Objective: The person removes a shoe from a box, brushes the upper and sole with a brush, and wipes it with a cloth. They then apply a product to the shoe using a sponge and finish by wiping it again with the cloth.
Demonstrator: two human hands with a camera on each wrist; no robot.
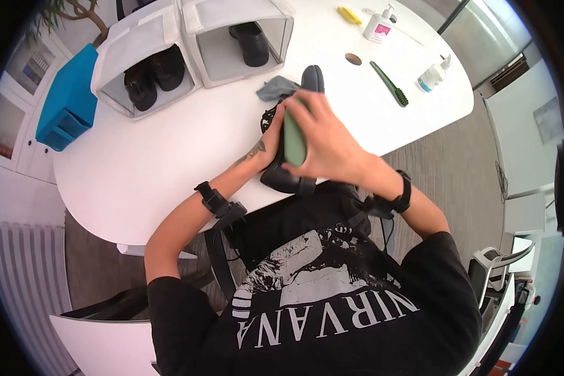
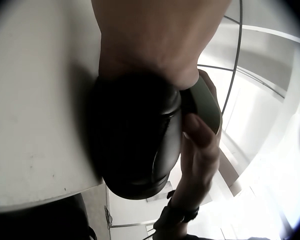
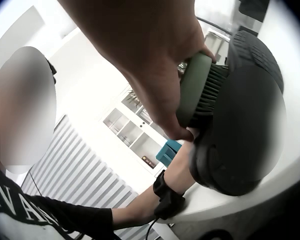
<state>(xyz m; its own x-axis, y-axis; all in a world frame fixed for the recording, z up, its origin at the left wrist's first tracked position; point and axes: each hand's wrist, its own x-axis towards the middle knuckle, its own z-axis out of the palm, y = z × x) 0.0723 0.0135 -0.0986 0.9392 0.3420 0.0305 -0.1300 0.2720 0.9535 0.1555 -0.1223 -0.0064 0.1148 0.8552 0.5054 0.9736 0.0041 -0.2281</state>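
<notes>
A black shoe [image 1: 281, 179] is held over the near part of the white table, in front of the person. My left hand [image 1: 272, 136] holds it from the side; its fingers are mostly hidden behind the shoe and the other hand. My right hand [image 1: 333, 141] grips a green brush [image 1: 294, 139] by its back, thumb on one side and fingers on the other. In the right wrist view the brush's dark bristles [image 3: 213, 90] meet the shoe's side [image 3: 250, 125]. The shoe's dark bulk fills the middle of the left wrist view [image 2: 135, 145].
Two clear-fronted boxes hold black shoes [image 1: 153, 78] and a black shoe [image 1: 250, 44] at the back left. A grey cloth [image 1: 277, 88] lies beyond the hands. To the right are a green long-handled brush [image 1: 390, 84], two pump bottles [image 1: 378, 26] and a yellow item [image 1: 349, 15].
</notes>
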